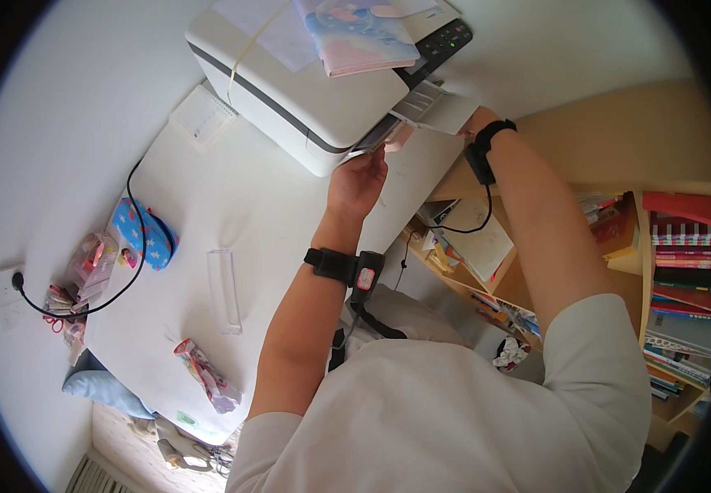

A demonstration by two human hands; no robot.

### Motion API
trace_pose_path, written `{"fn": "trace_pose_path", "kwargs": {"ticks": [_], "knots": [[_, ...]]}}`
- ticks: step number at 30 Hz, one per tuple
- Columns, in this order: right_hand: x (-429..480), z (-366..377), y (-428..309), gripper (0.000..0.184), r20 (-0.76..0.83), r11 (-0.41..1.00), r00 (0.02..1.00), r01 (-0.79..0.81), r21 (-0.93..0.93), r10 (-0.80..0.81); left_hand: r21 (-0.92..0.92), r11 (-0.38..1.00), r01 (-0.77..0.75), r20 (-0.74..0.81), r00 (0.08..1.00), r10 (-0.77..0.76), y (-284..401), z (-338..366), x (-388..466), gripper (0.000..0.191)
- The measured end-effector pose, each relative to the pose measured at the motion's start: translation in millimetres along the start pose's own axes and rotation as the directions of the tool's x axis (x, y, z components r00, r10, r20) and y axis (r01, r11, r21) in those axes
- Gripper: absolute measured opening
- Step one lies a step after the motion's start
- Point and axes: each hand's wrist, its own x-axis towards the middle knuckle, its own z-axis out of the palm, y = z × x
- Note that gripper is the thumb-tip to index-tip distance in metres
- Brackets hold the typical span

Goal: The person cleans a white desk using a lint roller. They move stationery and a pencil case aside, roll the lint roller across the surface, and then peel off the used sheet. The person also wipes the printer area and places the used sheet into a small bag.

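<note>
A white printer (306,80) with a dark stripe stands on the white desk. From its front a pale tray panel (444,111) sticks out, beside a dark slot (380,134). My left hand (358,182) touches the printer's lower front edge, fingers curled up toward the slot; their tips are partly hidden. At the panel's outer end is my right hand (480,120), gripping its edge, with part of the fingers behind it. A pink object (399,137) shows beneath the panel, too covered to name. The control panel (438,49) has a green light lit.
A pastel notebook (361,37) and papers lie on the printer. The desk (281,203) holds a spiral calendar (203,116), a blue pouch (146,233), a clear plastic tray (224,291) and a crumpled package (207,376). A black cable (130,289) crosses its left edge. Wooden bookshelves (635,265) stand at right.
</note>
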Motion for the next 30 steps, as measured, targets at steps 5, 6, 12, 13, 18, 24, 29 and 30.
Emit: {"fn": "trace_pose_path", "kwargs": {"ticks": [5,6,12,13,18,24,29,30], "knots": [[-27,27,3,0.039,0.045,0.972,0.992,0.124,-0.199,-0.117,-0.075,0.997,0.011,0.012,1.0,-0.011,0,1,2,0.044],[-30,29,2,0.039,0.066,0.963,0.992,0.121,-0.242,-0.108,-0.085,0.996,0.024,0.035,0.999,-0.021,1,1,3,0.044],[-54,32,-2,0.039,-0.042,0.984,0.983,0.176,-0.022,-0.177,-0.06,0.998,0.032,0.01,0.999,-0.031,2,-2,6,0.038],[-52,37,-1,0.039,-0.077,0.973,0.977,0.208,0.099,-0.2,-0.062,0.997,0.035,-0.014,0.999,-0.036,2,-2,6,0.036],[-7,99,3,0.031,-0.209,0.958,0.936,0.267,-0.102,-0.283,-0.061,0.998,0.035,-0.014,0.999,-0.036,-1,-1,6,0.032],[-50,155,43,0.032,-0.183,0.939,0.948,0.203,-0.276,-0.259,0.019,0.998,0.056,-0.064,0.996,-0.054,-13,-16,16,0.028],[-107,163,30,0.035,-0.145,0.968,0.968,0.177,-0.18,-0.204,0.563,0.825,-0.052,0.07,0.997,0.015,-33,-50,18,0.021],[-112,163,27,0.036,-0.071,0.946,0.958,0.259,-0.193,-0.277,0.62,0.78,-0.089,0.114,0.993,0.022,-38,-53,18,0.021]]}}
